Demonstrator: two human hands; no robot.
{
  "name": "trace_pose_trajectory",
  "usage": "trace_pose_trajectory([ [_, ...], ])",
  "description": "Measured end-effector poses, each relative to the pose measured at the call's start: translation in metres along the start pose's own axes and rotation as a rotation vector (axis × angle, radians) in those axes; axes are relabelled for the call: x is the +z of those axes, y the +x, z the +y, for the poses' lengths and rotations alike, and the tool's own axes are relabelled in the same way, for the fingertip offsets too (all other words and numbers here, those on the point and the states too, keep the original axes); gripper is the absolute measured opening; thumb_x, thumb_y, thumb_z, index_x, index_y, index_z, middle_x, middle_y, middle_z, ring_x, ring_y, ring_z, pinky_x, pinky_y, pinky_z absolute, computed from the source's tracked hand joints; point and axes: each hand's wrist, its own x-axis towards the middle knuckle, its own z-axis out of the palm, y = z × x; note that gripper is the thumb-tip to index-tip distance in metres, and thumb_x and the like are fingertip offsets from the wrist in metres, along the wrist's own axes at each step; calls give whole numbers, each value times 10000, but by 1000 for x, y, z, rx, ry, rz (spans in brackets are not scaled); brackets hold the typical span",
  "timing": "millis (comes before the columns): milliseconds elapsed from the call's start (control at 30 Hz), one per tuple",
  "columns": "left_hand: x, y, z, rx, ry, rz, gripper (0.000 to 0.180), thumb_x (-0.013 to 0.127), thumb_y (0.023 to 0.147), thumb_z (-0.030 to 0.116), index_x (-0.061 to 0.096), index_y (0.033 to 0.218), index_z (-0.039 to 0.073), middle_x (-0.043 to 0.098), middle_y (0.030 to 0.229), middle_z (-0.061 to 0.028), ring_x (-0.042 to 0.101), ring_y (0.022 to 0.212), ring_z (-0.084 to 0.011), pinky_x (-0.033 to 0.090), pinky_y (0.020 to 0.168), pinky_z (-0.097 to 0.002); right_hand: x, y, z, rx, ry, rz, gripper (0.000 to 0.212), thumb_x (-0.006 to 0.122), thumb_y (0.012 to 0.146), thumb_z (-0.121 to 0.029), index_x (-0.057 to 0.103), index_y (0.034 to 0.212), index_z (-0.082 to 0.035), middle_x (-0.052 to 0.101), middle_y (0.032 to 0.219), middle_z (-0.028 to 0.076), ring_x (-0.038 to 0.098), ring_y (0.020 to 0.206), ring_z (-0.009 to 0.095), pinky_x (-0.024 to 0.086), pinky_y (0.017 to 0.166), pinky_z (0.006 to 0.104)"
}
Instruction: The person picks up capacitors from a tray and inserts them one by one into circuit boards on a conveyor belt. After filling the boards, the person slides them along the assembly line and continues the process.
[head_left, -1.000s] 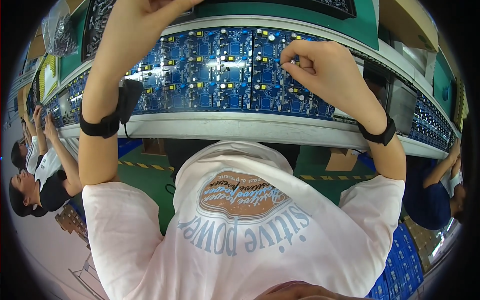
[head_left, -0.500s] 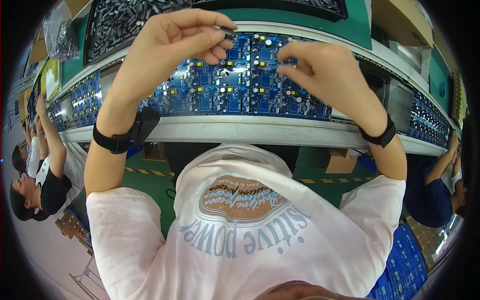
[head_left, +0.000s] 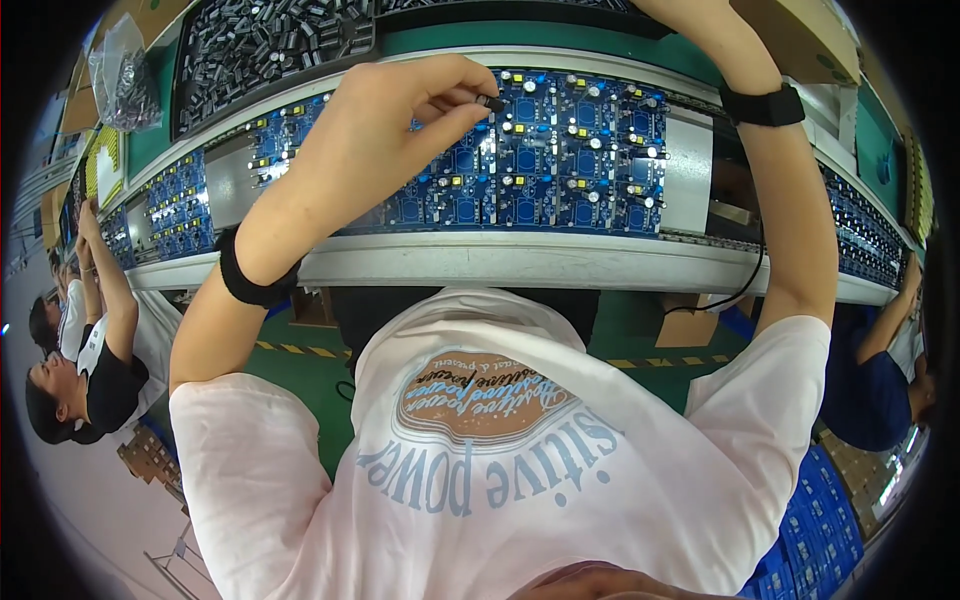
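Note:
My left hand (head_left: 420,110) is closed in a pinch around a small black cylindrical capacitor (head_left: 490,103). It hovers over the blue circuit boards (head_left: 545,185), which carry white, yellow and blue parts; whether the capacitor touches a board I cannot tell. My right hand (head_left: 695,22) is stretched far forward at the top edge, by the right end of a long black tray (head_left: 560,14). Its fingers fall outside the picture, so their grip is hidden.
A black tray (head_left: 376,28) heaped with capacitors stands far left, beside a clear plastic bag (head_left: 128,75) of small parts. The pale front rail (head_left: 500,262) runs before me. A cardboard box (head_left: 800,38) sits far right. People work at both sides (head_left: 110,350).
My right hand has left the boards and reached forward to the far tray. My left hand has shifted right and slightly nearer, bringing the capacitor over the boards' far part.

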Motion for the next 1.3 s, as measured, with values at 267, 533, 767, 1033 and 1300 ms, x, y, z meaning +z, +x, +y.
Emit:
trace_pose_trajectory([
  [267, 25, 5, -11, 340, 357, -30, 194, 737, 879, 71, 706, 1070, 71, 658, 1172, -50, 698, 882, -301, 577, 738, -373, -14, -31, -34, 70, 439, 84, 158, 693, 901, -61, 701, 1021, 42, 696, 806, 130, 697, 762, 219, 555, 705, 331],
  [533, 34, 17, -9, 398, 444, -35, 194, 724, 884, 95, 708, 1077, 85, 680, 1140, -40, 707, 898, -275, 584, 744, -365, 15, -73, -26, -76, 1397, 120, 137, 647, 985, 10, 706, 1100, 53, 725, 979, 62, 687, 875, 105, 576, 812, 237],
  [767, 30, 17, -7, 517, 573, -68, 233, 654, 857, 83, 695, 1085, 60, 691, 1039, -56, 715, 938, -254, 582, 744, -362, -21, -102, -42, 475, 1285, -107, 152, 637, 1013, -42, 687, 1128, 45, 738, 939, 87, 717, 841, 131, 584, 782, 248],
  [1033, 31, 19, -8, 559, 630, -66, 217, 647, 853, 97, 684, 1065, 64, 665, 961, -58, 716, 899, -248, 582, 728, -357, -11, -112, -37, 509, 1352, -126, 200, 641, 996, -58, 679, 1167, 38, 752, 947, 125, 735, 812, 203, 591, 767, 300],
  [1300, 37, 22, -6, 641, 620, 42, 101, 657, 848, 118, 666, 941, 79, 600, 868, -53, 707, 814, -234, 577, 714, -364, 0, -118, -23, 265, 1104, -155, 212, 614, 1048, -144, 688, 1202, -19, 754, 970, 69, 722, 905, 119, 576, 820, 245],
])
